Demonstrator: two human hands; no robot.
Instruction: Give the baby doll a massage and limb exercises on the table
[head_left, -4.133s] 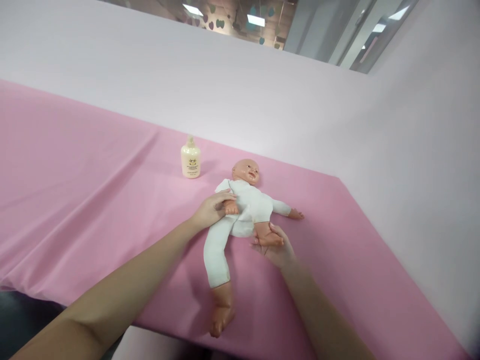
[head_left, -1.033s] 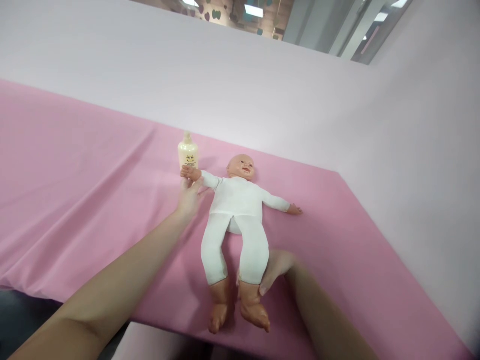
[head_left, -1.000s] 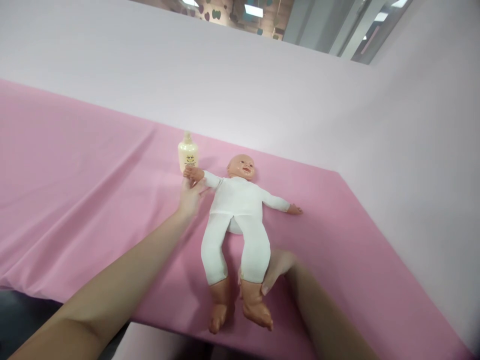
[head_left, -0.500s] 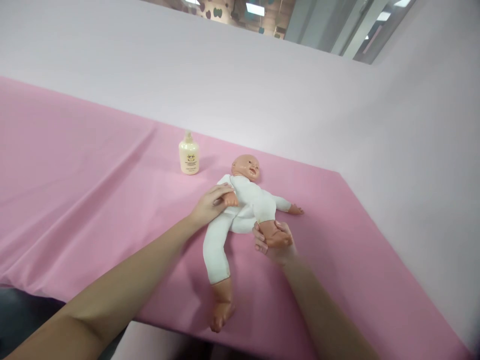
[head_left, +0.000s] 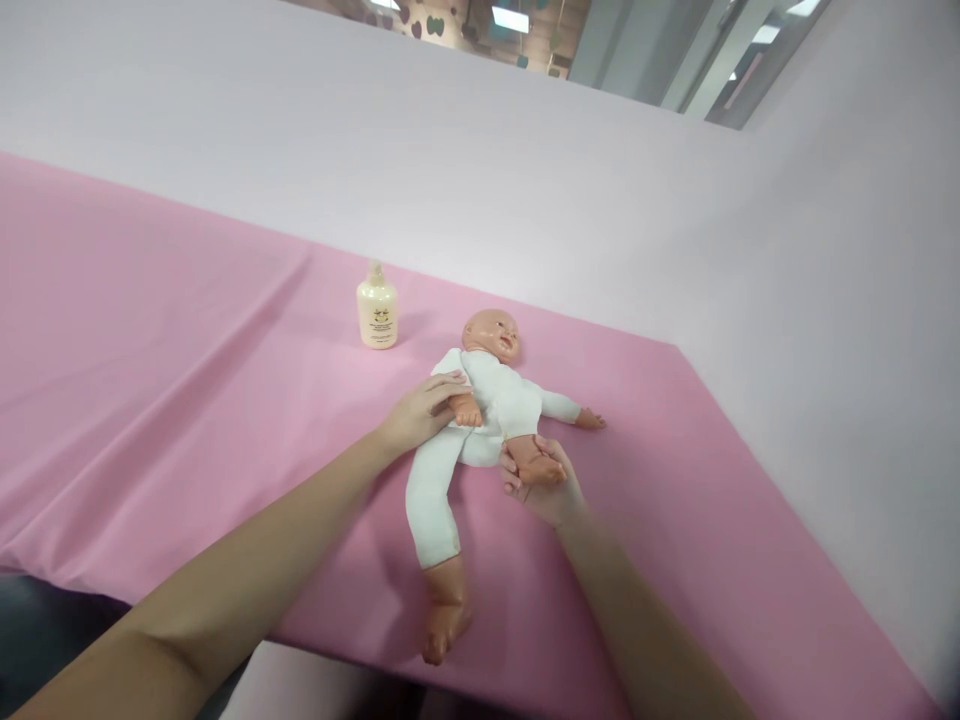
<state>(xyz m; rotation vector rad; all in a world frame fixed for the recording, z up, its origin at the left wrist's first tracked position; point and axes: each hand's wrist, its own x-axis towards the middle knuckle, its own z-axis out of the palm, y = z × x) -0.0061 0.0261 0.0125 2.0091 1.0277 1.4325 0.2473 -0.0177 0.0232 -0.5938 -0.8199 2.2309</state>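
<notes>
A baby doll (head_left: pixel 501 395) with a white cloth body and plastic head, hands and feet lies on its back on the pink cover. Its head points away from me. My left hand (head_left: pixel 420 415) is closed around the doll's arm (head_left: pixel 466 408) on the left side, near its small hand. With my right hand (head_left: pixel 551 490) I grip the doll's bent leg (head_left: pixel 534 462) at the ankle, the foot lifted off the cover. The other leg (head_left: pixel 435 510) stretches toward me, its foot near the table edge.
A cream pump bottle (head_left: pixel 377 315) stands upright behind the doll, to the left. The pink cover (head_left: pixel 187 330) has folds on the left. White walls (head_left: pixel 450 170) rise at the back and right, with a window opening (head_left: pixel 525 40) above.
My right hand has moved the held foot left, a little inward toward the doll's middle. The doll's arm in my left hand has shifted slightly toward me and right.
</notes>
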